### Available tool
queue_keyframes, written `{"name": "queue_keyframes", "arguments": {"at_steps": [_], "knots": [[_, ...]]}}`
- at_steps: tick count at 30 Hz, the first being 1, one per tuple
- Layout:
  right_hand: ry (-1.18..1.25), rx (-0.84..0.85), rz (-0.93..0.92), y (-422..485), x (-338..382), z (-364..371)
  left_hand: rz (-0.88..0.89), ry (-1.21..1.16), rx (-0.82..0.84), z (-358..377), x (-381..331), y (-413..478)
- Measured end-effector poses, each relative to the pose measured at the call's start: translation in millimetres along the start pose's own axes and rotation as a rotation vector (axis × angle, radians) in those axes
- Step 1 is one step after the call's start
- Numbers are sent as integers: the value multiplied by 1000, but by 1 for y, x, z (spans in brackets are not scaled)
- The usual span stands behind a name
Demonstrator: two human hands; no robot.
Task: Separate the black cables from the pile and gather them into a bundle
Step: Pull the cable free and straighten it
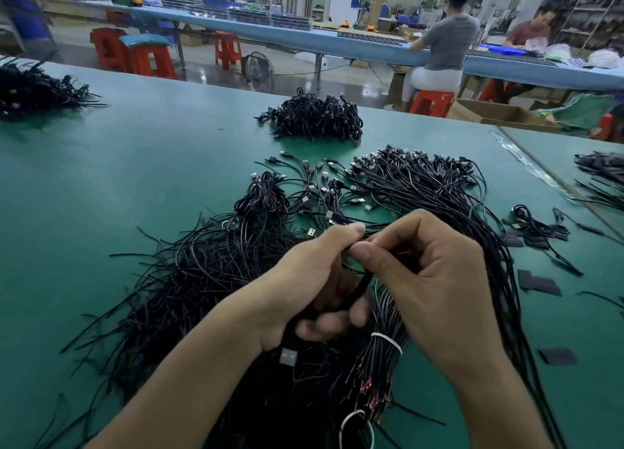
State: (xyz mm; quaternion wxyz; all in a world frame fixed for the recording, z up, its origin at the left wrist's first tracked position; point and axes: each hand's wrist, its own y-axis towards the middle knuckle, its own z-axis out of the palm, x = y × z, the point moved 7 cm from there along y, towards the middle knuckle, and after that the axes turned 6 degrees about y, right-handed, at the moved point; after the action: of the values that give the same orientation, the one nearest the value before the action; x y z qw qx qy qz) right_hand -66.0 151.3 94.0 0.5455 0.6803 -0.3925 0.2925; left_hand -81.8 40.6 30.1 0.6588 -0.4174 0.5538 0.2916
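Note:
A big loose pile of black cables (202, 279) lies on the green table in front of me. My left hand (304, 290) grips a thick bunch of black cables (358, 290) that runs down through its curled fingers. My right hand (429, 279) pinches the top of that bunch between thumb and fingers, right beside my left thumb. Below my right hand hangs a bundle tied with a white band (388, 342), its red wire ends fanned out. Further cables with USB plugs (422, 181) spread out beyond my hands.
A finished heap of coiled black cables (314, 117) sits further back, another heap (30, 90) at the far left. Small black pads (540, 284) lie at the right. The table's seam (540, 165) runs diagonally at the right. People sit at a blue bench (304, 39) behind.

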Motion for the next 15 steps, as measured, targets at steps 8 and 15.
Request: {"name": "queue_keyframes", "arguments": {"at_steps": [8,15], "knots": [[-317,118,283,-2,-39,-10,227,-36,-418,-46,-17,-15],[-766,557,460,-25,-66,16,305,-217,-573,-58,-18,-21]]}}
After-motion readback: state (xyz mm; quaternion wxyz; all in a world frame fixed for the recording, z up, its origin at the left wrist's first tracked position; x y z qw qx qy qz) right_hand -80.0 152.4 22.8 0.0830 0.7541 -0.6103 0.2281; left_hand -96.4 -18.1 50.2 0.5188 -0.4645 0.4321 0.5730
